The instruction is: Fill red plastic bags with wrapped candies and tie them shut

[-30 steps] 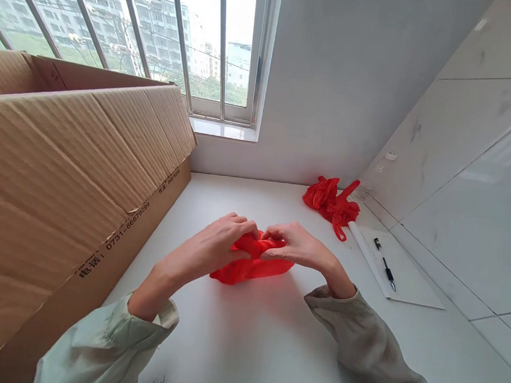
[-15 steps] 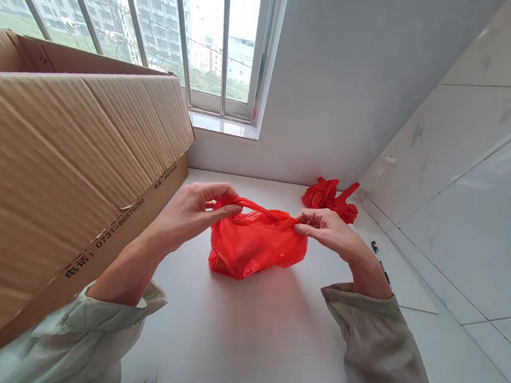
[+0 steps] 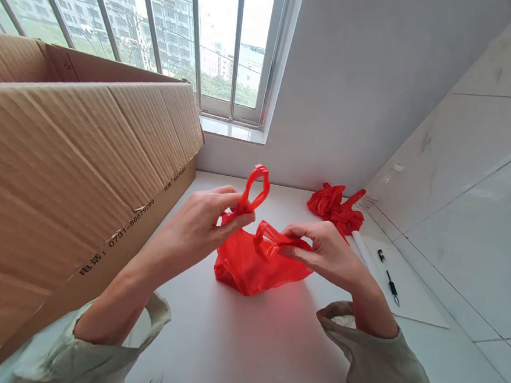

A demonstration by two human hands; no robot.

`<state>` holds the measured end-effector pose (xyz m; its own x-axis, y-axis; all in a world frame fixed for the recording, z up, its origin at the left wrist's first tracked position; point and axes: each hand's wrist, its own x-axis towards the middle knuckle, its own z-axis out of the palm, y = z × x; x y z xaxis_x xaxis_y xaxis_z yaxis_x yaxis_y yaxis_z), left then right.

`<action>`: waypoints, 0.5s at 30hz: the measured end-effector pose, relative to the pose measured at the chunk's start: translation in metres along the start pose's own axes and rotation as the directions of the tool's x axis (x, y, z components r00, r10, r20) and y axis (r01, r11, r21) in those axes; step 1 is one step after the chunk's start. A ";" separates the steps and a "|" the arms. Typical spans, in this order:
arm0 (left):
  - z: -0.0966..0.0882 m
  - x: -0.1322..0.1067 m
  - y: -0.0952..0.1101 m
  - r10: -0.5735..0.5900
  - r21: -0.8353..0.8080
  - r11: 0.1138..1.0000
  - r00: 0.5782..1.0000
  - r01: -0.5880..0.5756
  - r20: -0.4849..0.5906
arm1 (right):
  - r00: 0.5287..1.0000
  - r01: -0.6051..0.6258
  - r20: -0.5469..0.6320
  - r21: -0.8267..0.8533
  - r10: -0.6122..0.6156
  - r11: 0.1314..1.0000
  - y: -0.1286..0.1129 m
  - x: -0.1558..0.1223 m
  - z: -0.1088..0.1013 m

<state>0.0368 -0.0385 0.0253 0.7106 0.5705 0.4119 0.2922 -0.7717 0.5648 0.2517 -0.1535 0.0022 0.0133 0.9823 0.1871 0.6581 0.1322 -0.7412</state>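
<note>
A red plastic bag [image 3: 254, 270] rests on the white table, bulging a little, its contents hidden. My left hand [image 3: 207, 217] pinches one of its handles at the left, and a twisted loop of that handle stands up above the fingers. On the right side, my right hand [image 3: 317, 248] is closed on the other handle, thumb and fingers pressed together, with a short loop pointing left toward my left hand. The two handles are apart from each other.
A big open cardboard box [image 3: 86, 174] takes up the left side. Behind my right hand lies another crumpled red bag [image 3: 337, 206] near a clear plastic bottle [image 3: 385, 180]. A black pen [image 3: 392, 287] lies on white paper [image 3: 418, 302] at the right. The barred window [image 3: 247, 57] is behind.
The handles, stretched across the bag before, are now pulled apart, with a loop raised above my left hand. My right hand has moved slightly lower. The view has shifted a little.
</note>
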 end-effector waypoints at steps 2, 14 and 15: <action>-0.003 0.000 0.000 -0.023 0.136 0.990 0.991 0.041 -0.131 | 0.977 0.025 -0.215 0.080 -0.008 0.996 0.001 0.000 -0.004; -0.022 -0.005 -0.001 -0.243 -0.291 0.940 0.949 0.178 -0.202 | 0.548 0.212 -0.820 0.330 0.168 0.920 0.019 -0.012 -0.047; -0.023 -0.004 0.000 -0.256 -0.426 0.888 0.955 0.171 -0.151 | 0.523 0.198 -0.838 0.298 0.156 0.934 0.018 -0.015 -0.051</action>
<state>0.0195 -0.0345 0.0398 0.5069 0.7849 0.3564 0.1084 -0.4683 0.8769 0.3017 -0.1730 0.0190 0.7404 0.4230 0.5223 0.3931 0.3577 -0.8470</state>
